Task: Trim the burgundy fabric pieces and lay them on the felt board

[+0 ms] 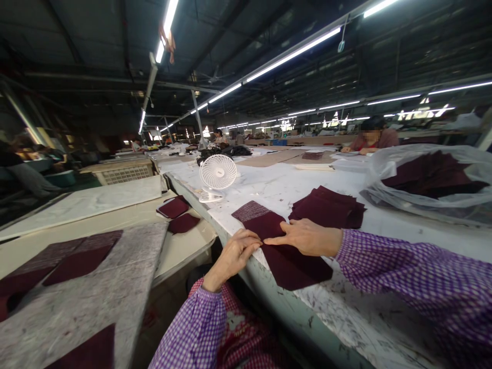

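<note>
A dark maroon fabric piece [291, 264] with angled corners lies along the near edge of the white table, a greyish patterned patch at its far end. My left hand [234, 254] pinches its left edge between thumb and fingertips. From the right, my right hand [309, 237] rests on the same piece, index finger stretched out flat and its tip almost at my left fingertips. Just beyond my right hand sits a stack of similar maroon pieces [326, 205]. Whatever lies under my right palm is hidden.
A small white fan [218, 172] stands near the table edge. At right is a clear plastic bag [378, 179] of maroon cloth. On the left, a lower surface [96, 297] carries more maroon pieces [82, 261] and a phone-like object [172, 207]. A person [374, 138] leans over the table farther back.
</note>
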A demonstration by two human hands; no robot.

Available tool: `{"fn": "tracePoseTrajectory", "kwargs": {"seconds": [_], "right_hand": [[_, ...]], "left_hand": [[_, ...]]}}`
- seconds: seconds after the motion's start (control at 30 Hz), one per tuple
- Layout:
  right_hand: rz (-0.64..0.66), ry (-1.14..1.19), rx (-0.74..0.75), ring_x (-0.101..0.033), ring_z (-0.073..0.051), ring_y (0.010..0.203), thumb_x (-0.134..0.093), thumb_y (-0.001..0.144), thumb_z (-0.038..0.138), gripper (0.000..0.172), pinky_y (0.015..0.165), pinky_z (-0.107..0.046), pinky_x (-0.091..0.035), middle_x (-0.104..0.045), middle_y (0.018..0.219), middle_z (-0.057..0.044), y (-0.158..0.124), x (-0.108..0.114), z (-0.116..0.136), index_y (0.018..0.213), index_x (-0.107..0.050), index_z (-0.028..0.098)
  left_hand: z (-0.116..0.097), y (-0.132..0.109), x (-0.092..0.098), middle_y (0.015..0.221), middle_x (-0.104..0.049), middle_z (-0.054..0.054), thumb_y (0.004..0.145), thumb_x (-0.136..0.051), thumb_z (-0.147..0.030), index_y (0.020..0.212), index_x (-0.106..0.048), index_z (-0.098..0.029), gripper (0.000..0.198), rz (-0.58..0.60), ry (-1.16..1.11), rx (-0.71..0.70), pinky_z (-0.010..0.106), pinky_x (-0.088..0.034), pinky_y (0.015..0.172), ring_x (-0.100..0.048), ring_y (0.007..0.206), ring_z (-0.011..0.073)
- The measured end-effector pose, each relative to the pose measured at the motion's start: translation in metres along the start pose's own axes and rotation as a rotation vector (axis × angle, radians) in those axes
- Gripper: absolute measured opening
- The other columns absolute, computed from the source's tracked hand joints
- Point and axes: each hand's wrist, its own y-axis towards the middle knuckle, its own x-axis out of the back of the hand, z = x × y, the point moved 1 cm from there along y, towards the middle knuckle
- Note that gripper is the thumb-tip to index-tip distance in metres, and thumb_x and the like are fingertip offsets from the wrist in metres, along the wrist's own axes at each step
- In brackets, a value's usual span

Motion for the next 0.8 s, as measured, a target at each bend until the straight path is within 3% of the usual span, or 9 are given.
{"fn": "tracePoseTrajectory", "kwargs": {"seconds": [0.13,0.2,0.3,0.47,0.63,0.8], "right_hand": [[-0.082,0.313,-0.06,-0.055,-0.021,0.087,-0.05,0.088,0.024,0.045,0.068,-0.027,-0.039,-0.057,0.101,-0.008,-0.001,-0.014,-0.021,0.132,-0.045,0.025],[-0.08,0.487,-0.103,-0.055,-0.019,0.084,-0.055,0.084,0.029,0.036,0.072,-0.027,-0.04,-0.06,0.094,-0.006,0.002,-0.022,-0.029,0.118,-0.056,0.018],[-0.061,0.648,-0.157,-0.054,-0.016,0.071,-0.06,0.079,0.031,0.028,0.065,-0.025,-0.039,-0.061,0.079,-0.002,0.007,-0.028,-0.034,0.103,-0.061,0.016],[-0.134,0.829,-0.066,-0.053,-0.015,0.068,-0.054,0.079,0.033,0.021,0.064,-0.026,-0.04,-0.061,0.076,-0.004,0.004,-0.024,-0.052,0.079,-0.063,0.014],[-0.151,0.913,-0.178,-0.056,-0.016,0.069,-0.05,0.08,0.037,0.029,0.065,-0.026,-0.041,-0.064,0.079,-0.006,-0.014,-0.026,-0.087,0.085,-0.062,0.012],[0.002,0.929,-0.107,-0.059,-0.017,0.073,-0.064,0.07,0.038,0.032,0.066,-0.025,-0.043,-0.066,0.082,-0.006,-0.008,-0.035,-0.07,0.089,-0.065,0.013]], "left_hand": [[0.002,-0.003,0.0,0.093,-0.064,0.007,0.094,-0.037,-0.03,0.095,-0.064,-0.017,0.031,-0.073,-0.053,0.079,0.032,-0.043,0.086,-0.056,0.091,0.0177],[0.002,-0.002,-0.002,0.094,-0.063,0.007,0.094,-0.038,-0.031,0.103,-0.063,-0.018,0.029,-0.074,-0.025,0.07,0.032,-0.043,0.085,-0.055,0.091,0.018],[0.001,0.0,-0.006,0.097,-0.063,0.007,0.093,-0.04,-0.033,0.113,-0.06,-0.021,0.031,-0.049,0.047,0.048,0.034,-0.042,0.086,-0.053,0.093,0.0192],[0.003,0.005,-0.006,0.092,-0.064,0.006,0.093,-0.038,-0.028,0.112,-0.058,-0.019,0.03,-0.088,0.085,0.141,0.034,-0.043,0.086,-0.055,0.091,0.0189],[-0.01,0.016,-0.004,0.094,-0.061,0.006,0.085,-0.054,-0.032,0.102,-0.063,-0.021,0.022,0.063,0.268,0.127,0.034,-0.044,0.081,-0.054,0.09,0.0205],[-0.024,0.03,-0.01,0.089,-0.058,0.004,0.079,-0.062,-0.031,0.083,-0.063,-0.019,0.013,0.078,0.417,0.114,0.035,-0.043,0.08,-0.052,0.089,0.0214]]}}
